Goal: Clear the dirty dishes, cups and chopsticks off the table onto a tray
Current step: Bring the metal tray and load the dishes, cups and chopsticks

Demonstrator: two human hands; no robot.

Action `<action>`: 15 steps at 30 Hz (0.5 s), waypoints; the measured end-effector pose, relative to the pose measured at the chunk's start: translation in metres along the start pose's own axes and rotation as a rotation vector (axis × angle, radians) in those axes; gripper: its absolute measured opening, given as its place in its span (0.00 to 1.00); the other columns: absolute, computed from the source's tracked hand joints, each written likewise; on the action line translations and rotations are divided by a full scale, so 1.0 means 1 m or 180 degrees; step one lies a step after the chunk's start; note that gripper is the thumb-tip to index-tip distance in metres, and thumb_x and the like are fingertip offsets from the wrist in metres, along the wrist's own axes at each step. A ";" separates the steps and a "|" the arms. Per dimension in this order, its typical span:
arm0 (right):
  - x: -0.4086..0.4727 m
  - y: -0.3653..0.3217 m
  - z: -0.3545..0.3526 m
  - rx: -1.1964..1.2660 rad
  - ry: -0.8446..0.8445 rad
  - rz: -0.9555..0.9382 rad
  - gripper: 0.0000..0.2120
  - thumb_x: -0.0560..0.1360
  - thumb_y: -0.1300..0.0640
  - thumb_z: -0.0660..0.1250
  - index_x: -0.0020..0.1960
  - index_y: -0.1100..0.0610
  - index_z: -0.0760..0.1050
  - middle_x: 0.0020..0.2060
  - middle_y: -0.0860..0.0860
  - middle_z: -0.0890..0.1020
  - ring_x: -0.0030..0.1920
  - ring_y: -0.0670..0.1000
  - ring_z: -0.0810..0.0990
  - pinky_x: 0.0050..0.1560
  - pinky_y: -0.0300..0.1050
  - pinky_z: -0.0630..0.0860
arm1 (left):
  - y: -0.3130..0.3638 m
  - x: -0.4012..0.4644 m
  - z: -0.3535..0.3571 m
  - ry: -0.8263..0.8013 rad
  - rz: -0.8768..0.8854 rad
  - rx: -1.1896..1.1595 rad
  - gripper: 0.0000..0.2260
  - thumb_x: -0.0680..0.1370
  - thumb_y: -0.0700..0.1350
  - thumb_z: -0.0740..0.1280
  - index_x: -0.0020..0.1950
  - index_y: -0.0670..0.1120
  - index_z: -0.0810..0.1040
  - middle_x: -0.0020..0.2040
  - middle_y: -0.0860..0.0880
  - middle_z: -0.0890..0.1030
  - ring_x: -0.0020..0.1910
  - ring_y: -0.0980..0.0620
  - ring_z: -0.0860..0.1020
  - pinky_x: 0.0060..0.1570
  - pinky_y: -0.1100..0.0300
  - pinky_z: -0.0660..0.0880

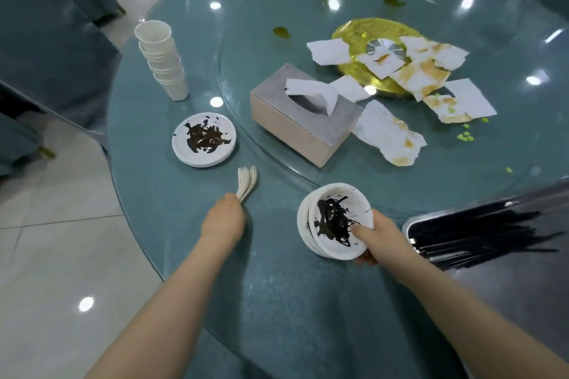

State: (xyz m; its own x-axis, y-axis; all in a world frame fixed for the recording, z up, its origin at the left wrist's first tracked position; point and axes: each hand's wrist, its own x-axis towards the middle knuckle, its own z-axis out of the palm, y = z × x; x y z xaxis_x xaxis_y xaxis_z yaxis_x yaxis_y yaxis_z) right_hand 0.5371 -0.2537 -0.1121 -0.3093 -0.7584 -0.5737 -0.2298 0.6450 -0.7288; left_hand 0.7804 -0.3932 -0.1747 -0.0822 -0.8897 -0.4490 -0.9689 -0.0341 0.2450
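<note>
My right hand (377,237) grips a stack of white bowls (334,221), tilted above the table, the top one smeared with dark sauce; my thumb lies inside the rim. My left hand (224,220) grips a bunch of white spoons (246,182) by their handles, bowls pointing away. A stack of white plates (203,140) with dark sauce sits on the table beyond my left hand. A leaning stack of white cups (163,60) stands at the far left. A metal tray (508,280) at the right edge holds several black chopsticks (480,235).
A glass turntable (277,3) carries a tissue box (303,115), stained paper napkins (415,74), a gold centre disc (354,40) and scraps of green food. Teal-covered chairs (46,34) stand left of the round table, over a white tiled floor.
</note>
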 end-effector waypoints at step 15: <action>-0.092 0.101 -0.131 0.1112 0.1451 0.0165 0.06 0.76 0.60 0.61 0.47 0.50 0.74 0.28 0.52 0.82 0.23 0.50 0.75 0.22 0.41 0.69 | 0.124 -0.132 0.036 -0.0116 0.1509 -0.0692 0.09 0.82 0.46 0.54 0.45 0.44 0.58 0.32 0.47 0.68 0.32 0.41 0.68 0.31 0.52 0.60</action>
State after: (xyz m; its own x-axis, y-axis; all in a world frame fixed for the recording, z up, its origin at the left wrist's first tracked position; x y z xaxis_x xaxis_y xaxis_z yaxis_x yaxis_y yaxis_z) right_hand 0.4218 -0.1066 -0.0841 -0.6964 -0.5597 -0.4493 0.0906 0.5524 -0.8287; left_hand 0.6625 -0.2633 -0.1161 -0.5120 -0.8140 -0.2742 -0.7528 0.2715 0.5997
